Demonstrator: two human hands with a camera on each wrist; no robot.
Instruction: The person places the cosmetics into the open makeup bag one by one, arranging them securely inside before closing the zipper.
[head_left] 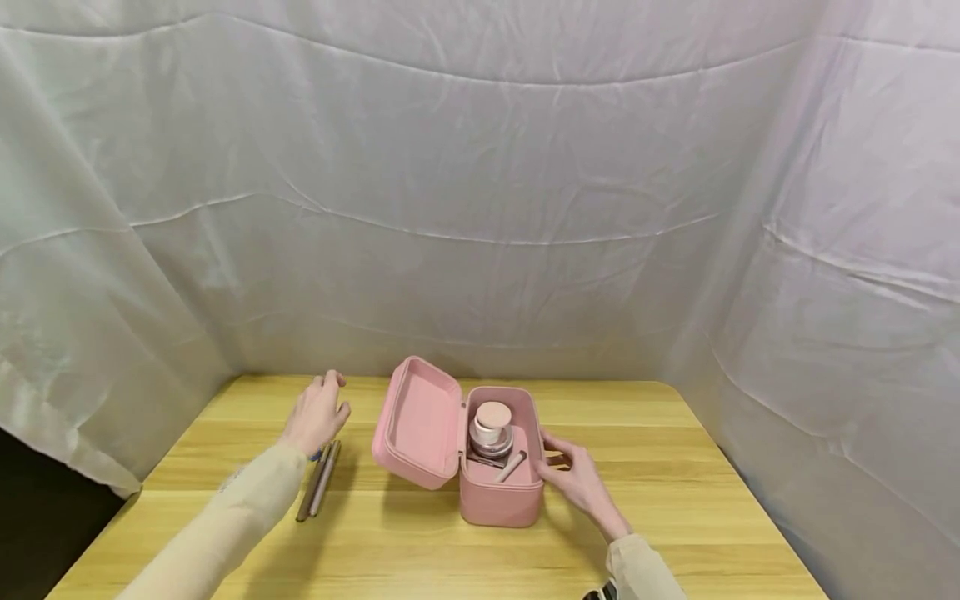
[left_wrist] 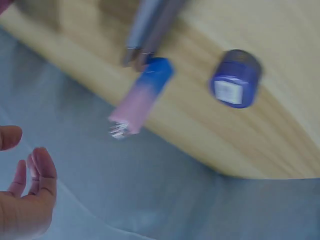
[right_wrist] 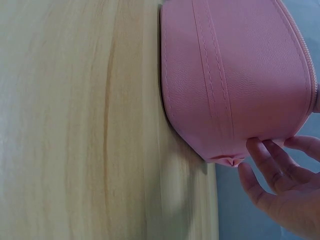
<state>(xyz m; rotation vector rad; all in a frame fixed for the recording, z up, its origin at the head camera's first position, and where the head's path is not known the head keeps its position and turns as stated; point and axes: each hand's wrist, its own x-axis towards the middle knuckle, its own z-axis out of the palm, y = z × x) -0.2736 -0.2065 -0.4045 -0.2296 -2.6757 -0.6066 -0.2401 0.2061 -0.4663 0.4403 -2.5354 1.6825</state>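
Case, the pink one [head_left: 501, 506], sits open mid-table, lid [head_left: 426, 417] flopped over to its left. Some round containers [head_left: 494, 415] are piled inside, with a slim pale stick [head_left: 512, 467] on the near side of them. Right hand [head_left: 576, 479] isn't clenched, just fingertips touching the case's right wall. Left hand [head_left: 315, 412] is empty, fingers loosely bent, up over the left of the wooden table [head_left: 637, 467] near two slim tubes [head_left: 325, 479]. Left wrist cam's blurry, but it catches a blue-and-pink tube [left_wrist: 142, 95] by those, plus a blue jar [left_wrist: 236, 79] set apart.
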